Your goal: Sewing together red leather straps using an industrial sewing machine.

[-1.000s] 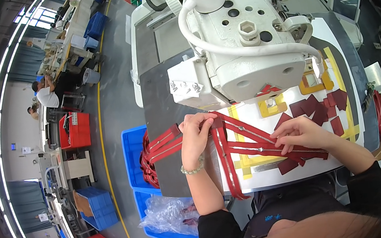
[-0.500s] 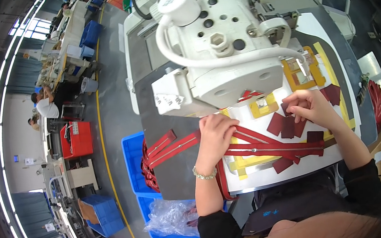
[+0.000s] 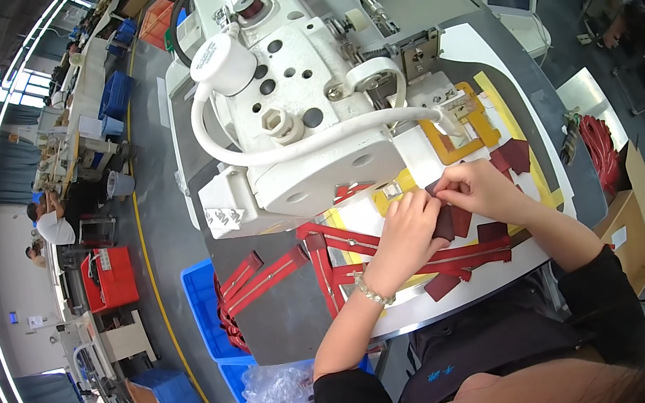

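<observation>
My left hand (image 3: 409,237), wearing a bracelet, has its fingers bent together beside my right hand (image 3: 481,188). Whatever the left fingers hold is hidden. A small dark maroon fabric piece (image 3: 433,188) shows at the fingertips of my right hand, which pinches it. More maroon fabric pieces (image 3: 514,155) lie around both hands. Below them a red zipper (image 3: 472,256) with metal teeth stretches across the white board (image 3: 406,316). Another red zipper (image 3: 336,237) slants toward my left hand, and one zipper end (image 3: 322,272) lies crosswise on the left.
A big white sewing machine (image 3: 311,128) stands just beyond my hands. Yellow frames (image 3: 472,127) lie at its right. Blue bins (image 3: 204,302), one with clear plastic wrap (image 3: 280,391), stand at the left, with red zippers (image 3: 263,281) trailing over the table edge. A cardboard box (image 3: 635,226) is at the right.
My left hand has moved right, from the zippers to my right hand's fingertips. A zipper end now lies crosswise where the left hand was. The whole view has shifted.
</observation>
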{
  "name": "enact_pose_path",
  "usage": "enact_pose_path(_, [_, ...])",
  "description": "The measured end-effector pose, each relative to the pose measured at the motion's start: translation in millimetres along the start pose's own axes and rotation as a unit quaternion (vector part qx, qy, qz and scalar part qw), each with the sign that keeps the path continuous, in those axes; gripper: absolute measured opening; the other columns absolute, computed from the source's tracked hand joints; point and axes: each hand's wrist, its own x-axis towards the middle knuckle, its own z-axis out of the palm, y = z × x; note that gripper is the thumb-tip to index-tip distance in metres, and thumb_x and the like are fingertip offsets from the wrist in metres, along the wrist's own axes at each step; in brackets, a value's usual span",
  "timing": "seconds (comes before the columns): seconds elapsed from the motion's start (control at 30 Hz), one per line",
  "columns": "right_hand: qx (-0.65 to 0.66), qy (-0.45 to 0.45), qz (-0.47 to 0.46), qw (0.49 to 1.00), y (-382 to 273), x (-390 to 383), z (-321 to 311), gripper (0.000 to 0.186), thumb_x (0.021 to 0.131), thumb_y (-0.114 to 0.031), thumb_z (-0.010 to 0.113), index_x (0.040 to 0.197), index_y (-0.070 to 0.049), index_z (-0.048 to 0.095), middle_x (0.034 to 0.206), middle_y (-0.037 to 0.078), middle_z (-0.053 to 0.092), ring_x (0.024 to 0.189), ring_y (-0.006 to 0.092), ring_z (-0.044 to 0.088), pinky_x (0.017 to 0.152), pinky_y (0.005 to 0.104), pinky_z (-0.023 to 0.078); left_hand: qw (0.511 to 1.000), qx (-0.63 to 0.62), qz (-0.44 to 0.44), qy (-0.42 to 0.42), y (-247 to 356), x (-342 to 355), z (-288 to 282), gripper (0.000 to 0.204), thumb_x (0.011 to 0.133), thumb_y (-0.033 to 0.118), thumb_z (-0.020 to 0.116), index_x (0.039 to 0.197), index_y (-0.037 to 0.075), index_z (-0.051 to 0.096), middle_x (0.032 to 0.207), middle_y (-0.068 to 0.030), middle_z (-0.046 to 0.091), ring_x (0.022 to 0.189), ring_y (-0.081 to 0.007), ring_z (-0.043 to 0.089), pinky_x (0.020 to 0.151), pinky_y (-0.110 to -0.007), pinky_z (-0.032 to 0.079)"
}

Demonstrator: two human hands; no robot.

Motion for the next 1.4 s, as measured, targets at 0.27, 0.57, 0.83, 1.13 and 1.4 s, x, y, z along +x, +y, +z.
enact_pose_path(0.27, [0.093, -0.019, 0.103, 0.990, 12, -3, -18, 0.024, 0.091, -0.020, 0.064, 0.079, 0.000, 0.065, 0.058, 0.002, 0.057, 0.050, 0.0038, 0.048, 0.044, 0.0223, 0.035, 0.995, -0.033, 0.000, 0.095, 7, 1, 3, 0.026, 0.070, 0.012, 0.075, 0.092, 0.009, 0.062, 0.081, -0.0035, 0.055, 0.082, -0.0260, 0.056, 0.071, -0.037, 0.043])
enact_pose_path(0.57, [0.391, -0.236, 0.194, 0.868, 19, -6, 2, 0.012, 0.090, -0.015, 0.066, 0.091, -0.003, 0.066, 0.067, 0.000, 0.061, 0.050, 0.0036, 0.050, 0.044, 0.0177, 0.035, 0.931, 0.134, 0.287, 0.180, 8, -22, 5, 0.038, 0.064, 0.005, 0.066, 0.101, -0.005, 0.068, 0.089, -0.0101, 0.064, 0.070, -0.0203, 0.061, 0.055, -0.027, 0.048])
enact_pose_path(0.83, [0.292, -0.166, 0.061, 0.940, 12, -10, 5, 0.011, 0.090, -0.011, 0.067, 0.089, 0.000, 0.065, 0.070, 0.003, 0.065, 0.057, 0.0059, 0.058, 0.049, 0.0193, 0.043, 0.973, -0.140, 0.073, 0.167, -5, -27, 17, 0.030, 0.064, 0.003, 0.079, 0.093, 0.008, 0.073, 0.095, -0.0060, 0.062, 0.084, -0.0200, 0.062, 0.073, -0.031, 0.051])
enact_pose_path(1.13, [0.323, -0.106, 0.049, 0.939, 5, -8, 18, 0.020, 0.084, -0.005, 0.072, 0.101, 0.002, 0.064, 0.088, 0.006, 0.068, 0.079, 0.0076, 0.063, 0.071, 0.0219, 0.052, 0.887, -0.339, -0.127, 0.288, -10, -28, 25, 0.013, 0.073, 0.001, 0.080, 0.082, 0.001, 0.070, 0.081, -0.0063, 0.067, 0.068, -0.0122, 0.061, 0.063, -0.024, 0.048])
enact_pose_path(1.4, [0.292, -0.104, 0.053, 0.949, 14, -11, 25, 0.024, 0.083, -0.001, 0.072, 0.103, 0.005, 0.062, 0.095, 0.011, 0.069, 0.089, 0.0134, 0.068, 0.079, 0.0249, 0.055, 0.855, -0.397, -0.170, 0.287, -9, -29, 29, 0.011, 0.075, -0.004, 0.076, 0.078, 0.000, 0.066, 0.081, -0.0076, 0.067, 0.073, -0.0122, 0.061, 0.065, -0.024, 0.048])
